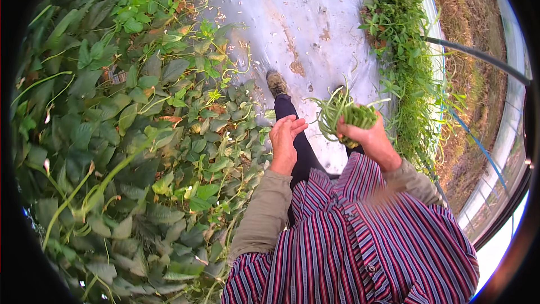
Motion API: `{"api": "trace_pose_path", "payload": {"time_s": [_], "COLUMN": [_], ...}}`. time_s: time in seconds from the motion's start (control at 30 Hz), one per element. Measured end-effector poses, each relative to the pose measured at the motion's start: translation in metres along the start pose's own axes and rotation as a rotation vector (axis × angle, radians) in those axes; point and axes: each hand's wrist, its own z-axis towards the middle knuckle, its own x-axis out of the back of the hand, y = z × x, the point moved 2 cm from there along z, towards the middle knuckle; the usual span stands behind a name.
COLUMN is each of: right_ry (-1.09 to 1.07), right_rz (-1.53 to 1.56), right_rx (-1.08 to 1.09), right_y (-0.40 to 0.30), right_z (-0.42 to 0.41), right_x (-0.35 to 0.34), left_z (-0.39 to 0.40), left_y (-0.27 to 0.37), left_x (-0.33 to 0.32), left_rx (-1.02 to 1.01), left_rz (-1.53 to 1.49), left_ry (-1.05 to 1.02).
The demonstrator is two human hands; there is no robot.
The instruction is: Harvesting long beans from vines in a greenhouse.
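Observation:
My right hand [371, 135] is closed around a thick bundle of green yardlong beans [333, 112]. Their cut-looking ends cluster above my fist, while thinner lengths curl loosely out to the left. Level with the bundle and a short way to its left, my left hand [283, 141] is held in the air over my dark trouser leg. Its fingers are extended and slightly bent, with nothing visible in them. Bean vines [202, 135] with broad leaves fill the ground to my left, apart from that hand.
Silvery plastic mulch film [312, 21] covers the path, scattered with dry bits and soil. One shoe [276, 83] stands on it. Along the right grow low green plants [400, 42] beside a pale plastic sheet edge. A dark pipe [476, 52] and a blue cord [479, 147] cross there.

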Motion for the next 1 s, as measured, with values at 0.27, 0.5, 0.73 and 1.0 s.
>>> {"api": "trace_pose_path", "payload": {"time_s": [0.27, 0.5, 0.73, 1.0], "right_ry": [-0.121, 0.011, -0.124, -0.072], "right_rz": [-0.661, -0.476, -0.703, -0.653], "right_rx": [0.204, -0.354, -0.327, -0.568], "right_y": [0.062, 0.120, 0.168, 0.186], "right_z": [0.076, 0.128, 0.168, 0.217], "right_x": [-0.025, -0.062, -0.070, -0.089], "left_z": [0.164, 0.317, 0.449, 0.559], "left_y": [0.014, 0.005, -0.001, -0.019], "left_x": [0.109, 0.223, 0.267, 0.317], "left_rx": [0.076, 0.110, 0.076, 0.317], "left_rz": [-0.057, -0.131, -0.159, -0.376], "left_ry": [0.222, 0.339, 0.413, 0.490]}}
